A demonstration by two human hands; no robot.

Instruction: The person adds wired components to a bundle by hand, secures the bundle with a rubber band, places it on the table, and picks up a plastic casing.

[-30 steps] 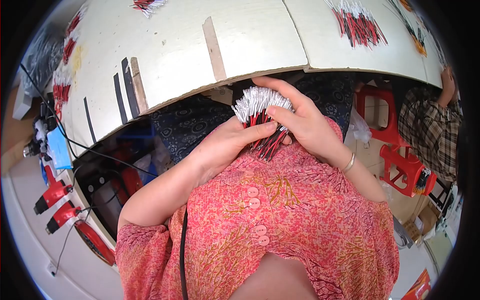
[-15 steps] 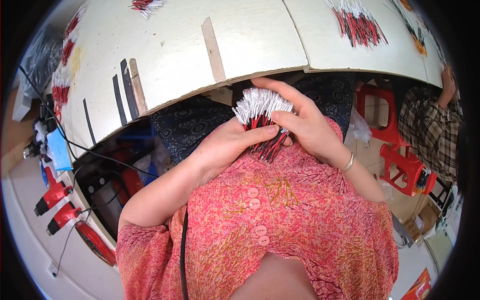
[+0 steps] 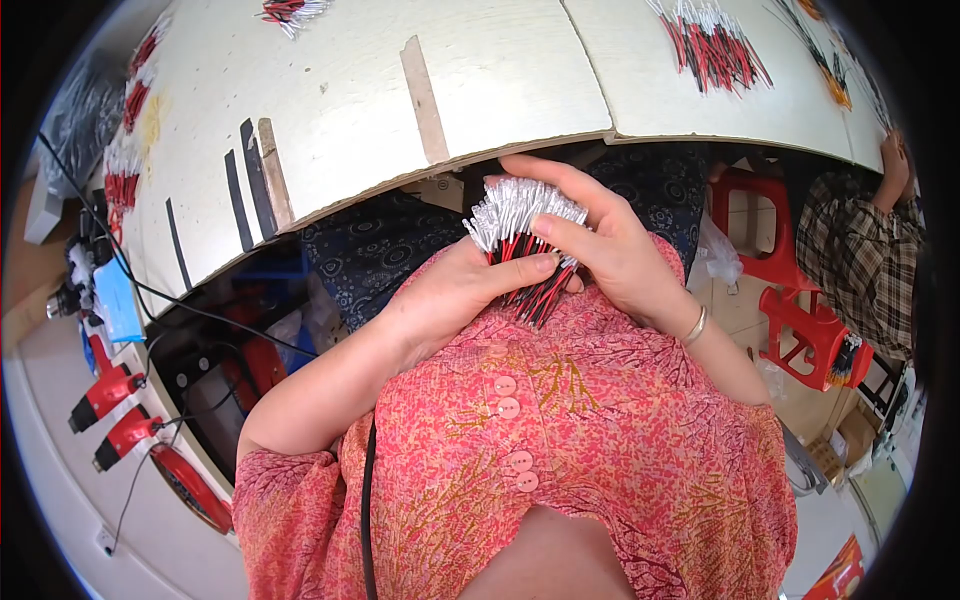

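Note:
In front of my chest, just below the table edge, I hold a thick bundle of short red and black wires [image 3: 519, 214] with whitish, glossy tips fanned upward. My left hand [image 3: 478, 272] is closed around the lower left of the bundle, its thumb lying across the wires. My right hand [image 3: 612, 232] grips the bundle from the right, with the thumb pressed on the wires just under the tips and the fingers behind. The dark wire ends hang out below my left thumb.
The white table [image 3: 520, 80] carries more piles of red and black wires [image 3: 716, 50]. Heat guns [image 3: 125, 440] hang at the left, near a black cable [image 3: 215, 315]. Red stools [image 3: 755, 225] and another person's hand [image 3: 893, 170] are at the right.
My right thumb has shifted slightly up and left over the white tips. My left hand stays in place around the bundle.

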